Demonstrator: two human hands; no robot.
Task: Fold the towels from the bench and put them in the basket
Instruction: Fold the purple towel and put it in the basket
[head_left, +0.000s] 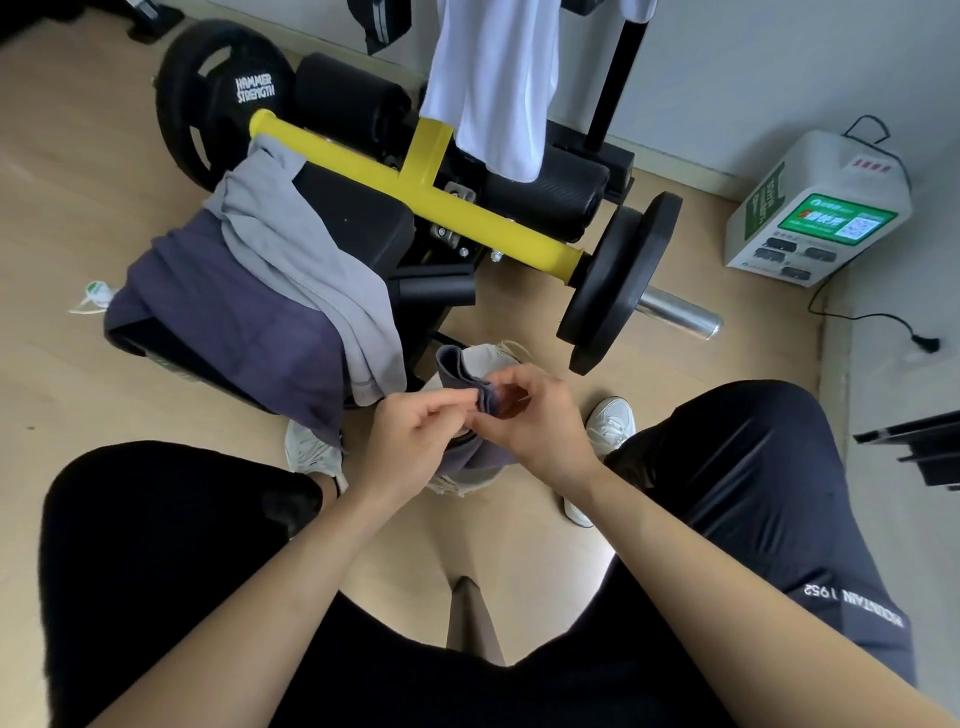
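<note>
A small folded purple towel (457, 371) is held up between both hands above a pale basket (506, 351) on the floor. My left hand (410, 434) pinches its folded edge from the left. My right hand (535, 415) pinches the same edge from the right. On the black bench (363, 208) lie a larger purple towel (234, 317) and a grey towel (301, 254) draped over it. A white towel (493, 83) hangs from the rack behind. The basket is mostly hidden by my hands and the towel.
A yellow bar (415, 192) carries black weight plates (618, 280) beside the bench. A white charging box (821, 202) with a cable stands by the wall at right. My knees and white shoes (610, 421) flank the basket. A black frame (919, 452) juts in at right.
</note>
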